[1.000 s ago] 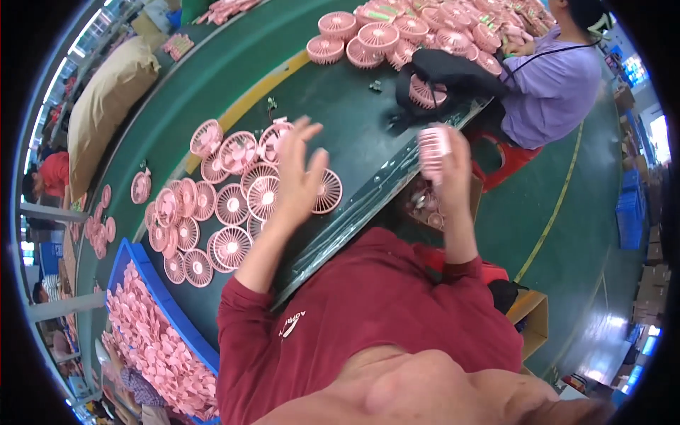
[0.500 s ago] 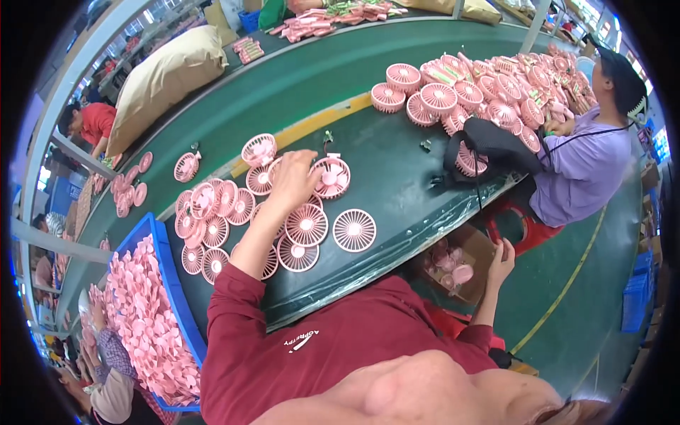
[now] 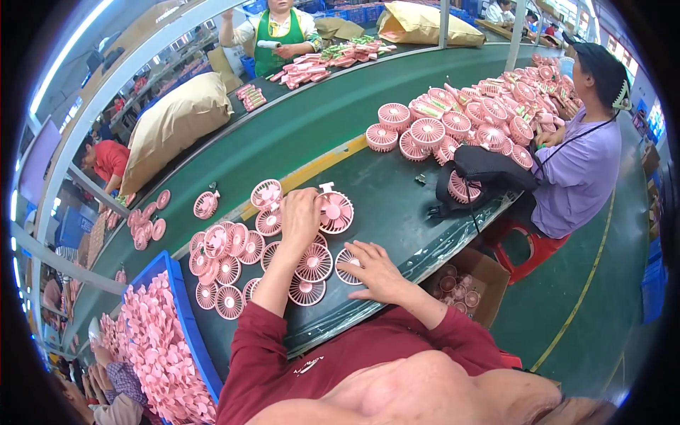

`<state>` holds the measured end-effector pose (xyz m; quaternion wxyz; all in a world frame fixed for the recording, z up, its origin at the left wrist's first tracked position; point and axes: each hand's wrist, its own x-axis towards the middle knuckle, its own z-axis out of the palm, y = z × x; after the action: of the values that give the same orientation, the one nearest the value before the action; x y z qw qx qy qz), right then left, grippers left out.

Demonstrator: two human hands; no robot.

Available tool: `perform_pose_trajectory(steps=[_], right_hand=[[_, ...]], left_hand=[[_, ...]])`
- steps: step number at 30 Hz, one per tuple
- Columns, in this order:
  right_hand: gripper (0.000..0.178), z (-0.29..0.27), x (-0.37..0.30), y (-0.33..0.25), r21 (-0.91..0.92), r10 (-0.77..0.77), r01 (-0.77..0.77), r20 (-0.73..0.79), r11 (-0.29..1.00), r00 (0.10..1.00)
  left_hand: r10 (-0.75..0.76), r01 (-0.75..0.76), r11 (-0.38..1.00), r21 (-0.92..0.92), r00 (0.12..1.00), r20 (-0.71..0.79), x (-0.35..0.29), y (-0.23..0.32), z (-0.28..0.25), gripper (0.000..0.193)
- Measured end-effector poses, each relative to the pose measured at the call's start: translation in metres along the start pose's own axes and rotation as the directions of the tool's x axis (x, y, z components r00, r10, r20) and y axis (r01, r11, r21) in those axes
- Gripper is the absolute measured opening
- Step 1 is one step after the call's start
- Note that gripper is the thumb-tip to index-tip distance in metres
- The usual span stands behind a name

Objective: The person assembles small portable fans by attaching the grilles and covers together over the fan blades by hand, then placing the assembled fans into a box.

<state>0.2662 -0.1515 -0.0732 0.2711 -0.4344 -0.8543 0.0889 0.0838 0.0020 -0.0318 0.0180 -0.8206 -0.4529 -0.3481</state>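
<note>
My left hand [image 3: 302, 214] is closed at the left edge of a round pink fan housing [image 3: 338, 214], whose fan blades show inside it. Its fingertips are partly hidden there. My right hand [image 3: 379, 271] lies over the right side of a flat pink fan grille [image 3: 347, 265], with its fingers spread and reaching across the rim. Several more grilles lie about my left wrist, among them one [image 3: 314, 262] just below the hand. Another pink housing [image 3: 267, 194] rests behind my left hand.
A blue crate [image 3: 185, 322] of pink fan blades stands at my left. Pink fans [image 3: 428, 132] are heaped at the right, beside a black bag [image 3: 489, 166] and a seated co-worker [image 3: 577, 166]. A cardboard box [image 3: 489, 283] holds pink parts below the table edge.
My right hand has come from beside the table onto the loose grille. My left hand stays at the fan housing, its fingers more curled. The view has tilted up, showing a person in a green apron.
</note>
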Motion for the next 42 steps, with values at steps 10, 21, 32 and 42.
perform_pose_trajectory(steps=[10, 21, 32, 42], right_hand=[[0.068, -0.015, 0.004, 0.011, 0.326, 0.179, -0.087, -0.262, 0.941, 0.948], [0.077, -0.040, 0.039, -0.014, 0.154, 0.119, -0.035, -0.578, 0.987, 0.807], [0.078, -0.028, 0.056, -0.002, 0.080, 0.096, -0.061, -0.568, 0.995, 0.817], [0.077, 0.005, 0.076, -0.005, 0.478, 0.191, 0.117, -0.548, 0.870, 0.814]], left_hand=[[-0.326, 0.265, 0.811, -0.522, 0.945, -0.025, -0.018, 0.029, -0.046, 0.017], [-0.358, 0.211, 0.478, -0.852, 0.933, 0.030, -0.037, 0.066, -0.013, 0.024], [-0.335, 0.326, 0.057, -0.943, 0.897, 0.290, -0.045, 0.063, 0.002, 0.038], [-0.420, 0.241, 0.089, -0.967, 0.889, 0.183, -0.049, 0.085, -0.008, 0.035]])
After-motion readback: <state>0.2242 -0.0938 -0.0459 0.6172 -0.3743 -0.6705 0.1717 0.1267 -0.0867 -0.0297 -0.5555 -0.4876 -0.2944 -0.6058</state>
